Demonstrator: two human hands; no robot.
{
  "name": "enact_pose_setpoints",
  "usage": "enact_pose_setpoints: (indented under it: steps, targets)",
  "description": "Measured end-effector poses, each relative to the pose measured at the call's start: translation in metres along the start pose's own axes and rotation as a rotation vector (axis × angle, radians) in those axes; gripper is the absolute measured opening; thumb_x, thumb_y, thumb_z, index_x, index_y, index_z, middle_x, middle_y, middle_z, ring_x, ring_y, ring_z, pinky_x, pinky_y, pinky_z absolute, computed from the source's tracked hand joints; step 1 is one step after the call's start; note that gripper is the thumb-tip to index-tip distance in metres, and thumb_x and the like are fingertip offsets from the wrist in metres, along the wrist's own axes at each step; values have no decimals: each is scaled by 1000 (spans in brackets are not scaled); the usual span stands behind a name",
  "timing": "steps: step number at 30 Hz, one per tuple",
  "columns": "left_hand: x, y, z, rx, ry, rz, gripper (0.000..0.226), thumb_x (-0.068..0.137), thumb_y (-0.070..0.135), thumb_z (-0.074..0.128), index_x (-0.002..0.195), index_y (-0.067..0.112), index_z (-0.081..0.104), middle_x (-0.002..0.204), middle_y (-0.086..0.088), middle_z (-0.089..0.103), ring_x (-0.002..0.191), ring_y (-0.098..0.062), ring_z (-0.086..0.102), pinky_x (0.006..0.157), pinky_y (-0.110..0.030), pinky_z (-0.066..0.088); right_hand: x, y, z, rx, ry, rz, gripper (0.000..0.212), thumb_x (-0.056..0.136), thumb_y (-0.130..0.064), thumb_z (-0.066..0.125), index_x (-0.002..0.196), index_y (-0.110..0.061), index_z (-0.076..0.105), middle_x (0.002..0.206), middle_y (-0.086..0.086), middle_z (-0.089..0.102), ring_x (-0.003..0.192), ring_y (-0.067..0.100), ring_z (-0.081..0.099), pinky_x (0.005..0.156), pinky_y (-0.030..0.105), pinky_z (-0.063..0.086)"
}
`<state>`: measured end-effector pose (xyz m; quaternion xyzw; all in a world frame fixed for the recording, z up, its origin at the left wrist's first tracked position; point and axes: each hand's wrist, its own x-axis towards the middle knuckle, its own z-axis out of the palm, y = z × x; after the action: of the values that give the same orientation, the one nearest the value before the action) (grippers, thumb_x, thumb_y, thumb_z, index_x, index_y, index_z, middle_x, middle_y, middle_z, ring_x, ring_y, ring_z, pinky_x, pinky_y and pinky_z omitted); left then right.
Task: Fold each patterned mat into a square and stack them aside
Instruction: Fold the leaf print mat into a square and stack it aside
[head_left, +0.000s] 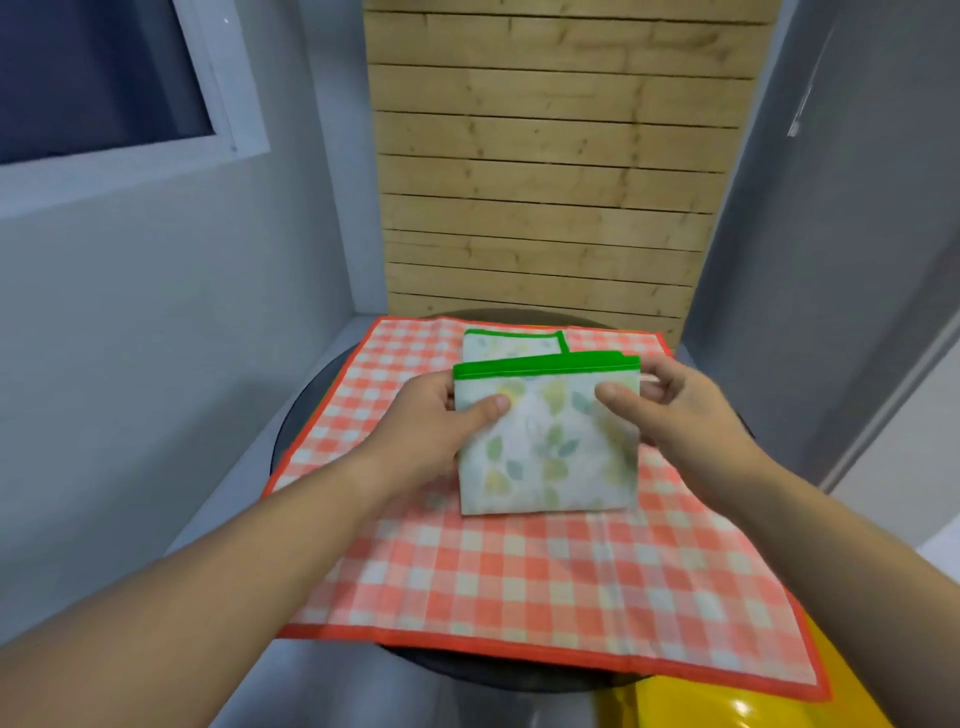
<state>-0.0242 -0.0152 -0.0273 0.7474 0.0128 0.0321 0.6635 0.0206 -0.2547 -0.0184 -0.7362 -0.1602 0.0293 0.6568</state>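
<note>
A white mat with a green leaf print and green border (545, 457) is folded into a near square and held just above the middle of a spread red-and-white checked mat (519, 587). My left hand (441, 415) pinches its left edge, thumb on top. My right hand (660, 410) pinches its right edge the same way. Behind it a second folded leaf-print mat (511, 344) lies flat on the checked mat, partly hidden by the held one.
The checked mat covers a small round dark table (296, 415) and overhangs its rim. A wooden slat panel (545, 182) stands behind, grey walls close in on both sides, a window (104, 78) is upper left, and a yellow object (753, 701) sits at the bottom right.
</note>
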Motion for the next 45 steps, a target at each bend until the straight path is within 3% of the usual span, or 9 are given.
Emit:
enact_pose_setpoints:
  steps: [5, 9, 14, 20, 27, 33, 38, 41, 45]
  targets:
    - [20, -17, 2, -5, 25, -172, 21, 99, 27, 63, 109, 12, 73, 100, 0, 79, 88, -16, 76, 69, -26, 61, -1, 42, 0, -108, -103, 302, 32, 92, -17, 67, 122, -21, 56, 87, -1, 77, 78, 18, 74, 64, 33, 56]
    - [27, -31, 1, 225, 69, -234, 27, 94, 40, 69, 111, 19, 69, 104, 6, 77, 87, -13, 75, 83, -37, 61, 2, 55, 1, -273, -25, 286, 36, 92, -20, 67, 124, -27, 53, 66, -10, 70, 59, 5, 68, 49, 20, 49]
    - [19, -29, 0, 416, -55, -365, 70, 84, 34, 81, 136, 26, 34, 95, -6, 72, 59, -16, 66, 47, -26, 49, 5, 59, 5, -416, 76, 263, 53, 92, -22, 67, 138, -29, 42, 74, -7, 56, 58, 6, 57, 40, 9, 37]
    - [10, -37, 1, 420, -34, -349, 42, 84, 21, 81, 110, 22, 48, 93, -6, 66, 61, -16, 61, 46, -26, 47, 12, 64, 12, -464, 112, 273, 52, 90, -24, 70, 135, -29, 45, 83, -3, 60, 68, 12, 63, 52, 23, 46]
    - [12, -42, -3, 460, -76, -294, 13, 90, 10, 74, 99, 19, 71, 71, 4, 57, 54, -8, 58, 49, -20, 45, 16, 65, 16, -503, 136, 325, 48, 90, -23, 70, 132, -22, 47, 86, -5, 57, 66, 9, 61, 49, 20, 43]
    - [14, -41, 3, 688, -147, -235, 30, 97, 22, 66, 126, 23, 66, 94, 10, 53, 81, -5, 56, 70, -16, 45, 16, 63, 18, -536, 139, 365, 51, 90, -27, 69, 134, -20, 45, 94, -4, 60, 75, 13, 63, 54, 23, 48]
    - [8, -44, 6, 735, -173, -245, 64, 82, 46, 79, 138, 25, 55, 133, 7, 56, 112, -13, 60, 98, -32, 53, 7, 51, 17, -565, 2, 326, 83, 82, -39, 76, 147, -31, 25, 99, -18, 52, 80, 4, 60, 58, 17, 47]
    - [4, -50, 13, 788, -126, -215, 69, 75, 59, 78, 133, 30, 56, 131, 8, 55, 109, -14, 60, 93, -35, 56, 0, 50, 21, -695, -82, 280, 88, 74, -51, 79, 145, -34, 31, 134, -7, 48, 109, 13, 53, 85, 23, 44]
    - [-6, -52, 23, 883, -48, -159, 68, 80, 64, 71, 136, 33, 50, 133, 7, 45, 105, -11, 54, 89, -31, 53, -9, 57, 35, -819, -78, 261, 77, 74, -60, 73, 139, -32, 43, 134, -3, 36, 103, 14, 49, 90, 26, 45]
